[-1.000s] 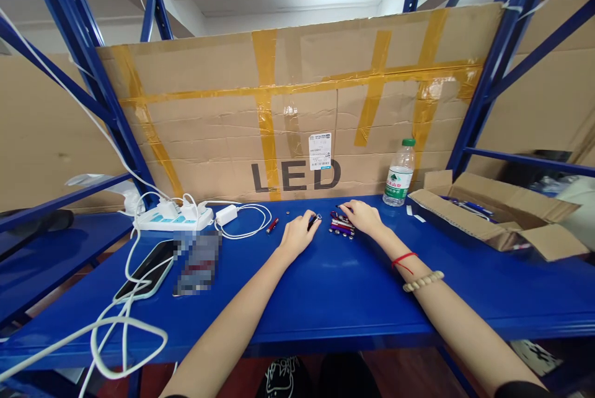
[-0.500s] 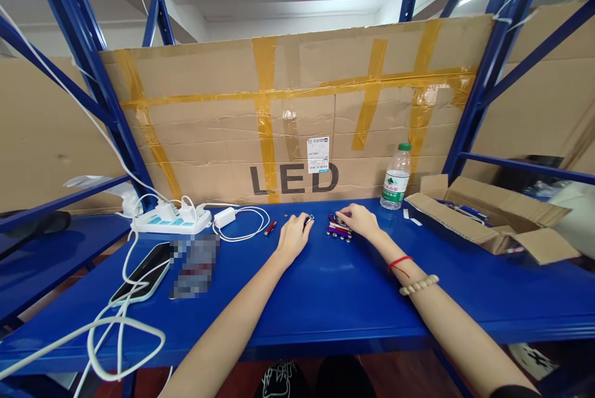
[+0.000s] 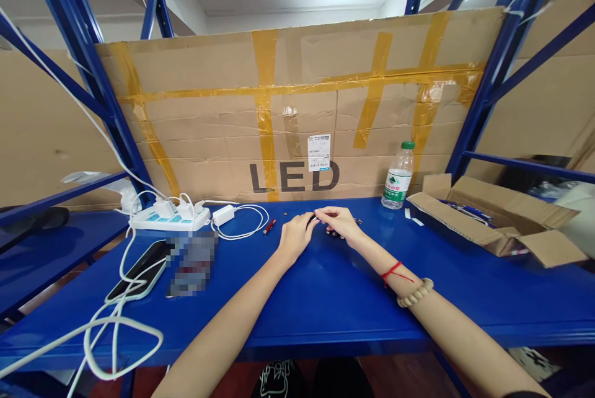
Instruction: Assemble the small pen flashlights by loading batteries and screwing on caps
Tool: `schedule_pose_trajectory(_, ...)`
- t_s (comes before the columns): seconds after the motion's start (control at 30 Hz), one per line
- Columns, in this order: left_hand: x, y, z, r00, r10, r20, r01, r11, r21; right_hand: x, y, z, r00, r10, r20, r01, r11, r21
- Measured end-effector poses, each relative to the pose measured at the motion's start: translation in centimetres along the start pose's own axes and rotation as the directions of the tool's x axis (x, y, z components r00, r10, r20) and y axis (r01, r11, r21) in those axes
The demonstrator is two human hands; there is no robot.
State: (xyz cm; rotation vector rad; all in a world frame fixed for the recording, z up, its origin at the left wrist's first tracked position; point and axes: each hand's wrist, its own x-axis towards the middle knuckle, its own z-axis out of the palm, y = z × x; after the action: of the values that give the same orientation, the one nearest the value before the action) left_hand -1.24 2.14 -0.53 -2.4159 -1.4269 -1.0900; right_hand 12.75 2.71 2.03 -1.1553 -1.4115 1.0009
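Together, left hand (image 3: 296, 235), right hand (image 3: 341, 222) — pinching slim dark cylinder (image 3: 310, 219), glossy blue shelf (image 3: 334, 299).

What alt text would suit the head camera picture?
The person's left hand and right hand meet on a small dark piece at the far side of a blue table. A water bottle and open cardboard box stand to the right; a power strip and phone lie left.

Both forearms are bare. Behind the right hand (image 3: 341, 221), the wrist wears a thin red string bracelet (image 3: 392, 271) beside a bracelet of pale round beads (image 3: 415, 293). A dark sleeve edge (image 3: 525, 394) shows near the elbow.
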Motion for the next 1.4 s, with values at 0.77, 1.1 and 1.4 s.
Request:
schedule_pose_trajectory(0.77,0.2,0.2,-0.4,0.984,-0.157,0.080,0.158,0.987,-0.012,1.4,0.7,-3.0,0.931,-0.335,-0.147,0.187,0.781,-0.596)
schedule_pose_trajectory(1.1,0.2,-0.2,-0.1,0.997,-0.065,-0.050,0.066,0.998,0.012,1.6,1.8,-4.1,0.969,-0.248,0.006,0.136,0.513,-0.847)
schedule_pose_trajectory(1.4,0.3,-0.1,-0.4,0.998,-0.056,-0.035,0.052,0.994,-0.095,1.8,1.9,-3.3,0.922,-0.336,0.193,0.380,0.685,-0.621)
